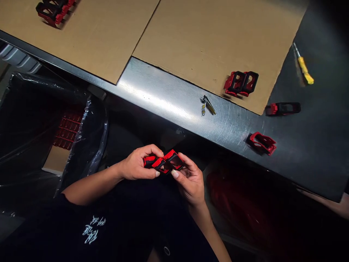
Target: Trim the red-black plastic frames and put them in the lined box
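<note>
- The left hand [135, 163] and right hand [189, 183] are curled around a linked pair of red-and-black plastic frames [163, 162] at lower centre; the pair is pinched between fingers and thumbs, apparently so that the pieces are kept pressed in line.
- A black plastic liner [87, 142] is folded back at the left, and rows of red parts [67, 129] are exposed within it, seemingly for easy reach.
- A loose red frame [262, 143] and a small metal tool [208, 105] are left on the steel surface [163, 98].
- A stacked frame pair [241, 83] is set on a cardboard sheet [207, 36], perhaps as a padded resting place.
- A yellow-handled screwdriver [305, 71] is placed at the upper right, away from the frames.
</note>
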The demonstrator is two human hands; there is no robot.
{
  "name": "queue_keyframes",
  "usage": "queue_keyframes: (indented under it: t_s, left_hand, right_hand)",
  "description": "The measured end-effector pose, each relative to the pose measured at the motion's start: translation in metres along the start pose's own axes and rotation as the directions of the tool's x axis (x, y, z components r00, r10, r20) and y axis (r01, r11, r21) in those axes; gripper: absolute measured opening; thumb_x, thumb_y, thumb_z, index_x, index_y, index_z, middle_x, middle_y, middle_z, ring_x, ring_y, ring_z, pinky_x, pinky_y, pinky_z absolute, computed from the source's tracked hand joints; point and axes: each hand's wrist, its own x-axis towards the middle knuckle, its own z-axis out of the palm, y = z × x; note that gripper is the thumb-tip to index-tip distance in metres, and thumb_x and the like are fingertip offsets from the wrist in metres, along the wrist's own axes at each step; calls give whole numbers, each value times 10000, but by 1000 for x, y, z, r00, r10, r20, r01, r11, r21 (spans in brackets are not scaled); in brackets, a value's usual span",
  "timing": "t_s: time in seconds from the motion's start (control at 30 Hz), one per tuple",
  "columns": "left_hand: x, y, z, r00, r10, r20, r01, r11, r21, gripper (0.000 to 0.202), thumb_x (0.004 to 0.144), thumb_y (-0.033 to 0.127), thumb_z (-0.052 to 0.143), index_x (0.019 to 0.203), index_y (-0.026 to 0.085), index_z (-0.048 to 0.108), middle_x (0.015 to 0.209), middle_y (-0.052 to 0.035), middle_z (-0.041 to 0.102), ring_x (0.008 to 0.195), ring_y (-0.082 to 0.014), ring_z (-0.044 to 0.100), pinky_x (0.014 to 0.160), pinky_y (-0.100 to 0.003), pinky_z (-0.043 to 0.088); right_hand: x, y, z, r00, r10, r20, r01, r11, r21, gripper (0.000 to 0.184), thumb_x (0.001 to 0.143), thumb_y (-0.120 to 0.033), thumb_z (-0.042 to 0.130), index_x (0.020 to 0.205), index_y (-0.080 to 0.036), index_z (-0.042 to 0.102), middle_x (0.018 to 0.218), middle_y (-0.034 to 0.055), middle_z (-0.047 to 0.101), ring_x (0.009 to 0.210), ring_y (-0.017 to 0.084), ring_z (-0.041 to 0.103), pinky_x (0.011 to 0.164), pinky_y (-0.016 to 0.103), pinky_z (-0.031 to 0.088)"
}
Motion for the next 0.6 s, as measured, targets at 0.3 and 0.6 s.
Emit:
queue_keyframes:
  t_s: [0.3,0.6]
  left_hand:
    - [2,5,0,979,192,73,-203,956,211,313,774,175,731,1070,207,633,927,-49,690,840,-169,656,819,-321,556]
    - [4,10,-2,970,218,107,-238,944,229,313,785,239,752,1080,193,656,921,-61,717,776,-160,671,772,-302,571]
  right_hand:
    - [2,3,-2,1000,-22,10,21,998,60,439,758,-256,904,1162,-357,768,1074,5,822,954,180,785,870,321,647]
    - [2,4,-2,1000,26,15,-27,992,121,452,716,-247,928,1129,-360,782,1054,1,825,938,185,787,850,315,652]
